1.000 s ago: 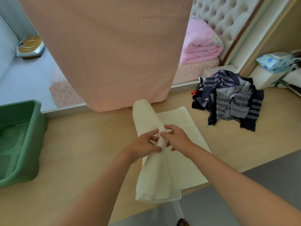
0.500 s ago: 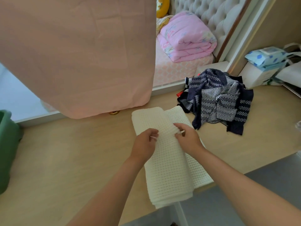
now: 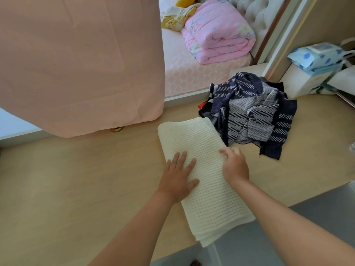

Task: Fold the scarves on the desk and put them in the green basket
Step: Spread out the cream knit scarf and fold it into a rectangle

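A cream waffle-knit scarf [image 3: 205, 189] lies folded into a long strip on the wooden desk [image 3: 76, 189], its near end hanging over the front edge. My left hand [image 3: 177, 176] presses flat on the strip's left side, fingers spread. On the strip's right edge rests my right hand [image 3: 235, 166], knuckles up and fingers bent, slightly blurred. A crumpled heap of navy and grey patterned scarves [image 3: 249, 114] sits just behind and to the right, touching the cream one's far corner. The green basket is out of view.
A pink curtain [image 3: 80, 60] hangs down to the desk's back edge at the left, with a gold ring [image 3: 116, 129] under its hem. Behind the desk is a bed with a folded pink quilt [image 3: 219, 33]. White boxes and blue packets [image 3: 317, 58] stand at the far right.
The raised fold of the cream scarf has been laid over to the right, and the scarf now lies flat. My left hand went from pinching to pressing flat. The view swung right, losing the basket.
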Available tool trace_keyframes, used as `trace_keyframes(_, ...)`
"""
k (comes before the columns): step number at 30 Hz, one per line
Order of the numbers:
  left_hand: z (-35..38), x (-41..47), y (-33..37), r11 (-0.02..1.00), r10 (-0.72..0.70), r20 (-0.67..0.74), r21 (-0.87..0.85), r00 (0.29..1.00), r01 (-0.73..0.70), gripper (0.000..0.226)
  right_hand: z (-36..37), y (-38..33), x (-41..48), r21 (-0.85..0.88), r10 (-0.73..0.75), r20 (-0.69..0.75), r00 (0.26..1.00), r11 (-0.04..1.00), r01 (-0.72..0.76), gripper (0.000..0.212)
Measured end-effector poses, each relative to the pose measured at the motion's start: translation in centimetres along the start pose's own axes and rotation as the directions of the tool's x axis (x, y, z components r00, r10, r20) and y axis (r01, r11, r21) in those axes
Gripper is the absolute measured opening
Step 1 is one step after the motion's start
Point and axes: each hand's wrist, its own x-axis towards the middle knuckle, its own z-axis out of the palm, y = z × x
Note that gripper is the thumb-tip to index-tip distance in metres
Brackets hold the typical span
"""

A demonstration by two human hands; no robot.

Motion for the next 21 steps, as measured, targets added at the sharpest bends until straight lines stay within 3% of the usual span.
trace_keyframes(2, 0.2, 0.2, -0.2, 0.999, -0.037, 0.029, 0.040, 0.999, 0.036, 0.072, 0.2, 0.7, -0.1, -0.022, 0.023, 0.194, 0.981, 1.000, -0.019, 0.031)
trace_keyframes(7, -1.1, -1.0, -0.9, 0.986, -0.161, -0.064, 0.039, 0.985, 0.164, 0.063, 0.4, -1.1, -1.4, 0.070, 0.005, 0.320, 0.947, 0.997, -0.029, 0.041)
trace_keyframes(10, -2.2, -2.3, -2.3, 0.960, -0.252, -0.178, 0.078, 0.951, 0.269, 0.047, 0.6, -3.1, -2.9, 0.129, -0.054, 0.471, 0.881, 0.992, -0.008, 0.054)
trace_keyframes(12, -2.6, -3.1, -3.3, 0.936, -0.316, -0.217, 0.085, 0.923, 0.341, 0.041, 1.1, -4.7, -3.8, 0.094, -0.174, 0.472, 0.864, 0.985, 0.147, 0.062)
trace_keyframes(14, -2.7, -3.7, -4.0, 0.928, -0.342, -0.270, 0.053, 0.900, 0.368, 0.040, 1.8, -5.9, -4.5, 0.171, -0.282, 0.344, 0.896, 0.957, 0.235, 0.062)
trace_keyframes(18, -2.6, -4.3, -3.7, 0.973, -0.226, -0.420, -0.047, 0.879, 0.227, 0.043, 2.8, -6.3, -4.8, 0.528, -0.073, 0.210, 0.975, 0.848, -0.050, 0.064)
trace_keyframes(21, -2.1, -4.3, -3.2, 0.992, -0.123, -0.408, -0.049, 0.905, 0.112, 0.047, 2.8, -5.8, -4.4, 0.622, 0.154, 0.276, 0.949, 0.724, -0.298, 0.063)
